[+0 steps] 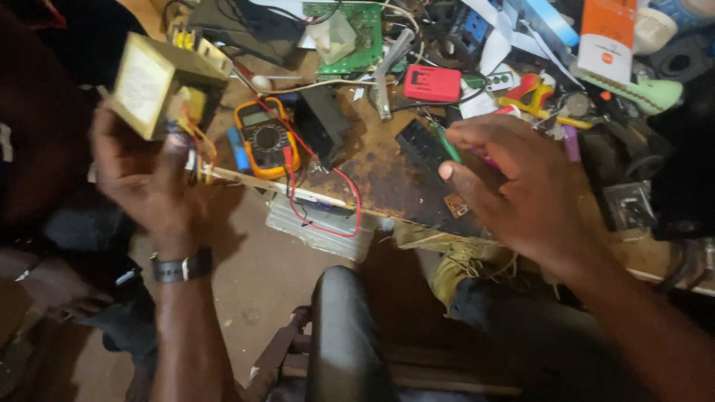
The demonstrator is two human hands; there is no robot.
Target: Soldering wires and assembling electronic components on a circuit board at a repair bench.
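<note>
My left hand (153, 175) cups the boxy transformer (160, 82) from below by its rigid frame, likely heavy, sparing its thin wires (197, 138), while my right hand (514, 186), right of the transformer, pinches a green-handled tool (447, 144).

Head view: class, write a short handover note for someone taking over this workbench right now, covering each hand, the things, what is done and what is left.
Left hand: raised off the bench, gripping a boxy transformer with yellow wires.
Right hand: over the bench, a green-handled tool under its fingers; grip unclear.
Yellow meter lies on the bench, its red lead trailing over the edge.
Done: transformer picked up.
Left: meter lead not yet touching the transformer.
</note>
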